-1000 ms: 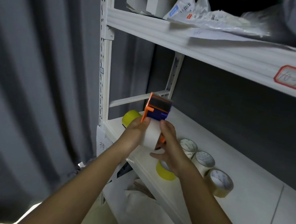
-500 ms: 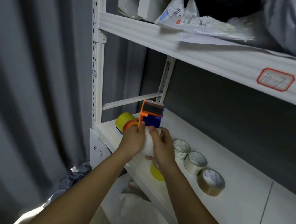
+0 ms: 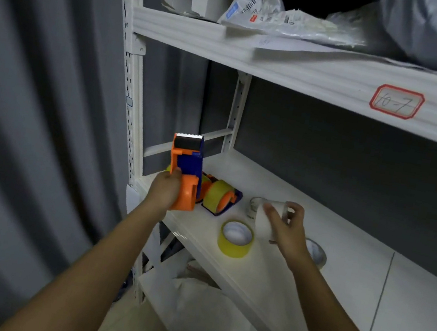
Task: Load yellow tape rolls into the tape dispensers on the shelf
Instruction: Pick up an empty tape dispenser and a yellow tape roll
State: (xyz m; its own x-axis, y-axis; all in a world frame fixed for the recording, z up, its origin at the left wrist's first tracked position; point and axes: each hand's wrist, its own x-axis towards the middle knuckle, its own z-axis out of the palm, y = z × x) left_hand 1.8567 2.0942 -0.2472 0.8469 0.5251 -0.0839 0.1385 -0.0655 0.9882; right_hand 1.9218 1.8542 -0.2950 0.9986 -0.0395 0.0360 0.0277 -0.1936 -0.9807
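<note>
My left hand (image 3: pixel 164 189) grips an orange and blue tape dispenser (image 3: pixel 185 172), held upright above the shelf's left end with its toothed blade on top. My right hand (image 3: pixel 286 227) holds a white tape roll (image 3: pixel 267 219) to the right of it, apart from the dispenser. A second dispenser (image 3: pixel 220 198) lies on the shelf (image 3: pixel 295 269) with a yellow roll in it. A loose yellow tape roll (image 3: pixel 235 238) lies flat near the shelf's front edge, between my two hands.
A clear roll (image 3: pixel 255 207) stands behind my right hand and another pale roll (image 3: pixel 316 253) lies partly hidden under my wrist. The upper shelf (image 3: pixel 312 74) carries boxes and plastic mail bags. A grey curtain (image 3: pixel 30 135) hangs left. White bags lie on the lower shelf (image 3: pixel 206 306).
My hands have parted: the right one has drawn the white roll off to the right, while the left keeps the dispenser. The second dispenser and the yellow roll are now uncovered.
</note>
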